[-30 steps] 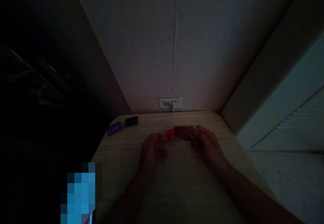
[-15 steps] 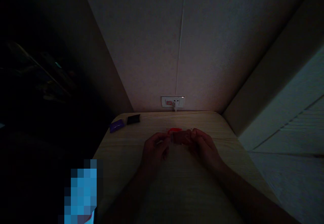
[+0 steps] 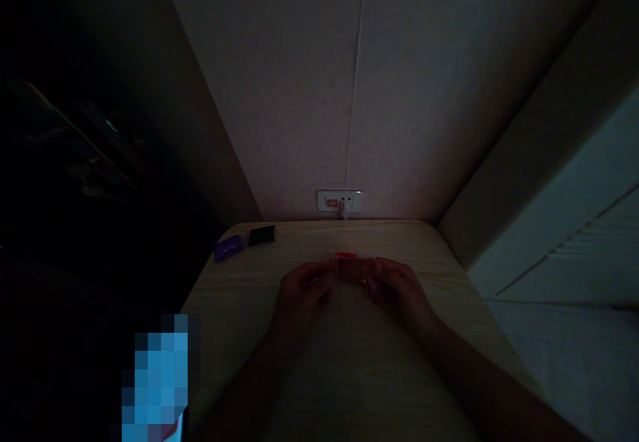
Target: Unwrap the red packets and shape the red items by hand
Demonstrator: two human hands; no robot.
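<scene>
Between my two hands is a small clear plastic packet (image 3: 354, 271) that looks dark red in the dim light. My left hand (image 3: 303, 292) pinches its left end between thumb and fingers. At the other end, my right hand (image 3: 402, 289) is closed on the packet's edge. Just behind the packet shows a bright red piece (image 3: 344, 255); whether it is part of the packet or lies on the table, I cannot tell. The packet is held above the wooden tabletop (image 3: 349, 355).
A purple packet (image 3: 228, 247) and a black packet (image 3: 261, 235) lie at the table's back left corner. On the wall behind is a socket plate (image 3: 339, 201) with a plug in it. A blurred-out bright blue patch (image 3: 160, 382) is at the lower left.
The packet looks more crumpled at its right end, where my right hand has shifted slightly inward. My left hand keeps its pinch with little movement.
</scene>
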